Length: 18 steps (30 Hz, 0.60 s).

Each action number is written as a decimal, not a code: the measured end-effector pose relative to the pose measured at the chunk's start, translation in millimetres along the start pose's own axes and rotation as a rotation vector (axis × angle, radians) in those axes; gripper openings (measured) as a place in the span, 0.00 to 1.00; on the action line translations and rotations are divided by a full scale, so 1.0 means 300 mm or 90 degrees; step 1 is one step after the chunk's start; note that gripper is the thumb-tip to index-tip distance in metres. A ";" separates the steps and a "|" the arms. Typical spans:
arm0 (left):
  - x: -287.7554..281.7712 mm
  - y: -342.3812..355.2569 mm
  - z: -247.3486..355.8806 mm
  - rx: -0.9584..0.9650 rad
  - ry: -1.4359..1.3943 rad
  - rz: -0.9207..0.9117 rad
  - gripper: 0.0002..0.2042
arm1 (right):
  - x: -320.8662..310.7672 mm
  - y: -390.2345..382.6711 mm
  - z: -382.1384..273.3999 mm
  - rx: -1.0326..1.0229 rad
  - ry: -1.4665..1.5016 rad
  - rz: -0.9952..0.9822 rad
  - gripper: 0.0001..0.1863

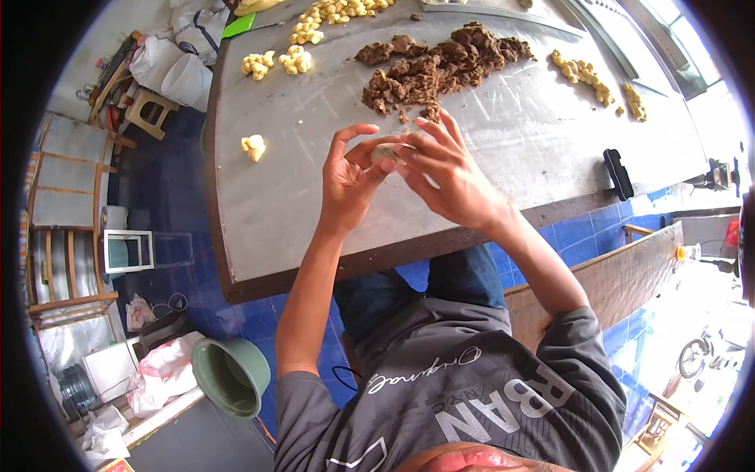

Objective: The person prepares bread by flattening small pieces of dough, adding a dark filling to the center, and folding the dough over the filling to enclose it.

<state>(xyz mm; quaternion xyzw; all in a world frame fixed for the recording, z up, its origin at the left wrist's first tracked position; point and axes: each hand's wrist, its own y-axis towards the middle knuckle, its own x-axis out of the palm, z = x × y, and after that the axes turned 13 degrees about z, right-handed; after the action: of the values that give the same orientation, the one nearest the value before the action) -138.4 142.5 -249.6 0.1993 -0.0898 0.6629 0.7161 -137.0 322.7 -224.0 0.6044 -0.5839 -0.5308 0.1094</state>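
Observation:
Between the fingertips of both hands is a small, roundish greyish-white lump (384,153), perhaps dough. My left hand (348,179) pinches its left side, with thumb and fingers bent round it. My right hand (450,175) closes on it from the right, fingers curled, partly covering it. Just beyond the hands lies a crumbly brown mass (440,72) in a loose heap on the metal-topped table (283,212). To the left sits a small cluster of pale yellow pieces (253,147); more yellow clusters (296,60) lie farther off.
Golden-brown pieces (583,75) form a row at the far right, near a black object (618,174) by the table edge. A metal tray (503,17) stands at the back. On the blue floor are a green tub (230,377) and, farther left, a plastic stool (152,114).

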 end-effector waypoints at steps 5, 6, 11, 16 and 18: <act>-0.001 0.005 -0.008 -0.016 -0.034 0.013 0.19 | 0.006 -0.032 -0.005 -0.048 -0.101 0.015 0.19; -0.002 0.006 -0.009 -0.016 -0.034 0.013 0.19 | 0.004 -0.031 -0.001 -0.024 -0.059 0.038 0.18; -0.006 0.009 -0.018 -0.013 -0.028 0.016 0.15 | 0.009 -0.013 0.014 0.000 -0.033 0.086 0.15; -0.003 0.002 -0.009 -0.034 -0.033 0.023 0.13 | 0.027 -0.009 0.014 -0.012 -0.053 0.079 0.12; -0.001 -0.001 -0.007 -0.027 -0.020 0.024 0.13 | 0.031 -0.011 0.018 0.002 -0.054 0.092 0.10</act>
<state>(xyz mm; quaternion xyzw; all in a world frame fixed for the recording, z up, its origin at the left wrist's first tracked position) -138.3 143.1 -251.6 0.1930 -0.1185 0.6711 0.7059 -141.5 318.7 -233.4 0.5375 -0.6309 -0.5461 0.1216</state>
